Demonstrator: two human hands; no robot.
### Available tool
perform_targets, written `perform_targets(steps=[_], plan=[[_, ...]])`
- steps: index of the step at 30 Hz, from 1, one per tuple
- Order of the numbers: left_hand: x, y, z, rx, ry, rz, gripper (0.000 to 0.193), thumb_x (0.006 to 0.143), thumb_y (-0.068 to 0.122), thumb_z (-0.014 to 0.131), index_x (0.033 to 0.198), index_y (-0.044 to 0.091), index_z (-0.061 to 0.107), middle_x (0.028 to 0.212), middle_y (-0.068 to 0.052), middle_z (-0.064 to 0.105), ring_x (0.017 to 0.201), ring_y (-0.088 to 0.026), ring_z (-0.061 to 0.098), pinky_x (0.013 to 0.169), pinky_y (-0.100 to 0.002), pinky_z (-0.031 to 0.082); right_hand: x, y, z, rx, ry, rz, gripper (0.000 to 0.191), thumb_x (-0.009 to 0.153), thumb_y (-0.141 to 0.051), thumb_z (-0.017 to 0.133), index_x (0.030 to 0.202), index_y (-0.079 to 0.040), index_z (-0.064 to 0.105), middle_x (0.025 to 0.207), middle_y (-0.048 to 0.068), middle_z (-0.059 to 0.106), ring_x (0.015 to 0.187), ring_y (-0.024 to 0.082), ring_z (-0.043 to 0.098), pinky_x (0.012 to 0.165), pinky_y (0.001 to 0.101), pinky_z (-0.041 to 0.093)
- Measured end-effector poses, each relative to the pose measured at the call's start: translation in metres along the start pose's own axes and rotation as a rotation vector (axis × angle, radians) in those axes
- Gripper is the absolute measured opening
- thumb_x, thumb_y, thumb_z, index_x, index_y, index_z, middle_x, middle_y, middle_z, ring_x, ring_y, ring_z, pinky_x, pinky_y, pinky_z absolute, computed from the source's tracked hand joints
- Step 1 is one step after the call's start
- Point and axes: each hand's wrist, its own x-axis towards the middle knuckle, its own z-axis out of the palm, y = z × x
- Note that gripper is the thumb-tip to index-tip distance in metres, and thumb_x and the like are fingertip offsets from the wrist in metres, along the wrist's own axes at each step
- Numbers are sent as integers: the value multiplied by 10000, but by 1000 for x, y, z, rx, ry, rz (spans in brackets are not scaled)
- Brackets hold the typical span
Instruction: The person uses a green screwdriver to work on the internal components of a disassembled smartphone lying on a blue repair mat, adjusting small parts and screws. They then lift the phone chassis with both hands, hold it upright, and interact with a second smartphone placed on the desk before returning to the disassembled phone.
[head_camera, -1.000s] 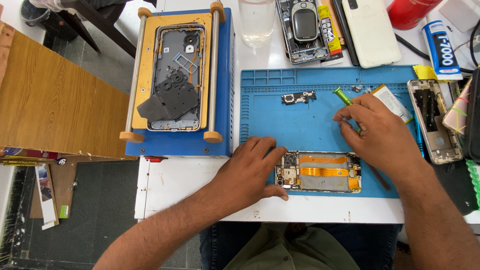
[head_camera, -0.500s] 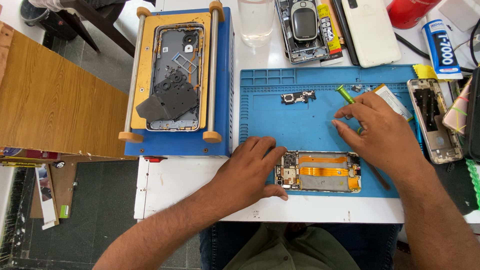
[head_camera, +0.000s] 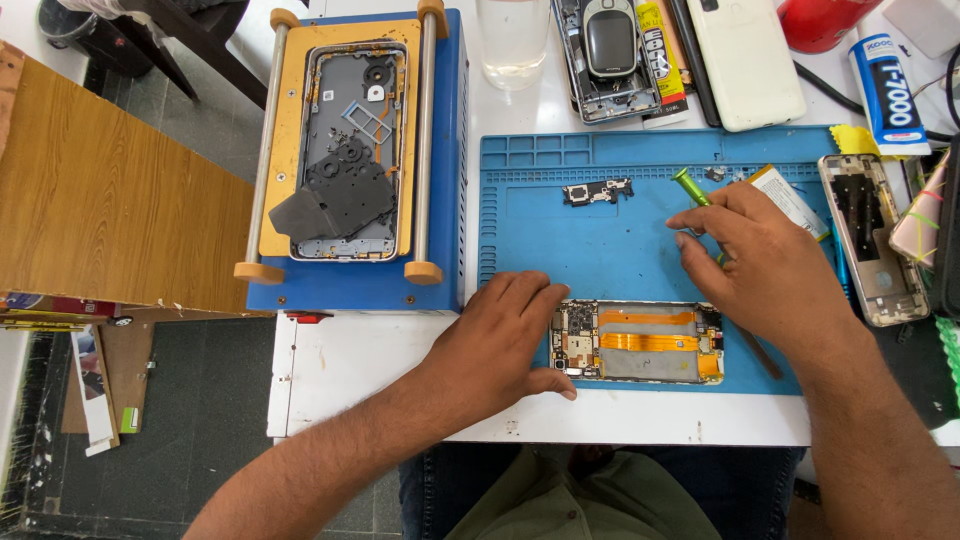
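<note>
Two bare hands are working over an opened smartphone chassis with an exposed circuit board and orange flex cable (head_camera: 638, 342), which is lying flat on the near edge of a blue silicone repair mat (head_camera: 620, 250) on the white tabletop (head_camera: 350, 365). The left hand (head_camera: 505, 340) is resting palm-down with fingers spread, pressing on the chassis's left end and gripping nothing. The right hand (head_camera: 765, 265) is hovering just beyond the chassis's right end, fingers curled around a slim green-handled screwdriver (head_camera: 692, 188) whose cap is poking out above the knuckles.

Judging by its look, the chassis is light, thin and stiff, yet fragile: the flex cable and board would probably tear or crack under pressure, so the bare metal side rails seem the safest place to take hold. The mat is likely keeping it from sliding.

Compared with the earlier frames, the left hand is staying put on the chassis, while the right hand is shifting slightly, the screwdriver's green cap tilting a little differently. A small black loose component (head_camera: 597, 190) is still lying farther back on the mat.
</note>
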Motion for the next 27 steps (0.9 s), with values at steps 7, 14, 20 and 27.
perform_targets(steps=[7, 14, 20, 27], plan=[[0, 1, 0, -24, -3, -27, 1006, 645, 574, 862, 1363, -13, 472, 1342, -211, 468, 1292, -352, 446, 1083, -496, 436, 1, -1, 0, -17, -12, 10, 196, 957, -150, 697, 1135, -96, 757, 1053, 80, 660, 780, 176, 706, 632, 324, 600], [0, 3, -4, -50, -27, -41, 939, 662, 547, 865, 1347, 18, 500, 1337, -184, 472, 1299, -342, 443, 1077, -493, 442, 1, 0, 0, -28, -27, 5, 197, 956, -159, 696, 1126, -78, 754, 1055, 93, 661, 783, 173, 712, 616, 316, 603], [0, 4, -5, -45, -29, -33, 891, 681, 530, 863, 1340, 40, 518, 1331, -175, 478, 1285, -340, 452, 1065, -488, 456, 0, 0, 0, -16, -6, -5, 195, 951, -147, 705, 1123, -72, 757, 1072, 102, 669, 780, 174, 711, 608, 310, 597], [0, 3, -4, -58, -19, -30, 902, 671, 523, 870, 1336, 28, 513, 1340, -179, 474, 1291, -347, 449, 1063, -492, 458, -2, 6, -7, -15, 176, -14, 201, 997, -47, 684, 1183, -45, 761, 1072, 108, 647, 762, 176, 653, 627, 304, 553]])
